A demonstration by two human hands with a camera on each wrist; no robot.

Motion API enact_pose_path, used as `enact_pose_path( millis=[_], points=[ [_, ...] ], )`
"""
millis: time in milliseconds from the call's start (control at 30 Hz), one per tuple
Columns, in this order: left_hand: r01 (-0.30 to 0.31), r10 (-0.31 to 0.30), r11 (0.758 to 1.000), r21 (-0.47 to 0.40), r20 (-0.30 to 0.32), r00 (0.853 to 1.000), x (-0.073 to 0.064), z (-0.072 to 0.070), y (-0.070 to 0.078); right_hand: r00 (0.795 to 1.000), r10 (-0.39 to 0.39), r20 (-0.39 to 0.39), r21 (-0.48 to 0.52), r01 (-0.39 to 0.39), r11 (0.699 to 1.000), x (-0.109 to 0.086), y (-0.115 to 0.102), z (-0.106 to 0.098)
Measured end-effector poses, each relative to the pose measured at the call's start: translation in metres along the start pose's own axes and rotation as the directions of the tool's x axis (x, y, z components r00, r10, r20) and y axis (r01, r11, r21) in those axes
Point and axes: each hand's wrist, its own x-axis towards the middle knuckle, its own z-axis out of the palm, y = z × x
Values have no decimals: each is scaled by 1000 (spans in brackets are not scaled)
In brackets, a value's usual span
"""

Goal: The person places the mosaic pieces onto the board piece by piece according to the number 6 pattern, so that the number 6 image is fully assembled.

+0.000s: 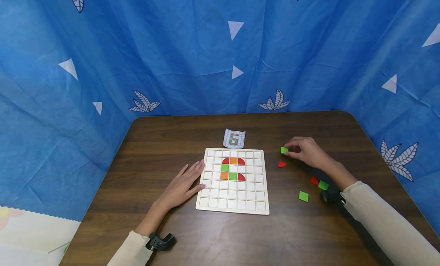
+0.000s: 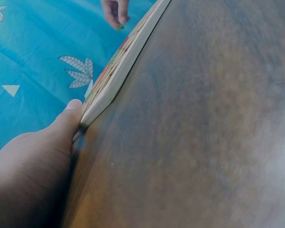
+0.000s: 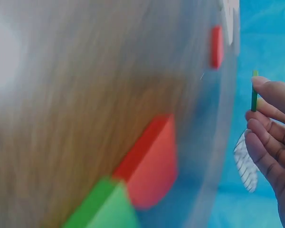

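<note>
A white grid board [image 1: 232,201] lies on the table with red, orange and green tiles set in its upper middle squares. My left hand [image 1: 182,186] rests flat at the board's left edge, fingers straight; in the left wrist view its thumb touches the board's side [image 2: 106,97]. Right of the board, my right hand [image 1: 307,151] pinches a green square tile [image 1: 284,150] between thumb and fingers, held off the table. The right wrist view shows this green tile [image 3: 254,91] edge-on. Just below that hand lies a red rounded tile [image 1: 281,164].
Nearer the right forearm are another red tile [image 1: 314,181], a green tile [image 1: 323,185] touching it, and a separate green square [image 1: 303,196]. A small printed pattern card [image 1: 234,138] lies behind the board. Blue curtain [image 1: 192,67] surrounds the brown table [image 1: 165,136].
</note>
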Motion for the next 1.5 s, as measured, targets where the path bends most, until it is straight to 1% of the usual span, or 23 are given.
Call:
enact_pose_path(
  millis=[133,267,533,733,867,1133,1267,1367,1500],
  points=[
    [3,-3,1000,3,2,1000,-1,0,0,996,-70,-55,20,71,997,-3,-19,3],
    [5,-5,1000,4,6,1000,-2,0,0,991,-115,-74,32,118,993,-7,-35,8],
    [3,-3,1000,0,2,1000,-3,0,0,991,-122,-62,92,128,988,-14,-65,20],
    [13,-13,1000,2,8,1000,-3,0,1,991,-121,-58,131,127,983,-19,-82,31],
    [15,-15,1000,-1,4,1000,-3,0,1,989,-140,-55,149,147,978,-21,-93,38],
    [16,-16,1000,-2,11,1000,-1,0,0,986,-166,-32,158,169,973,-20,-115,53],
    [16,-16,1000,-5,10,1000,0,0,0,979,-202,-26,164,204,965,-20,-124,61],
    [13,-13,1000,-10,9,1000,0,0,0,974,-226,-15,153,226,962,-19,-129,67],
    [4,-3,1000,-11,4,1000,0,-1,0,973,-232,11,132,229,965,-18,-136,73]
  ],
)
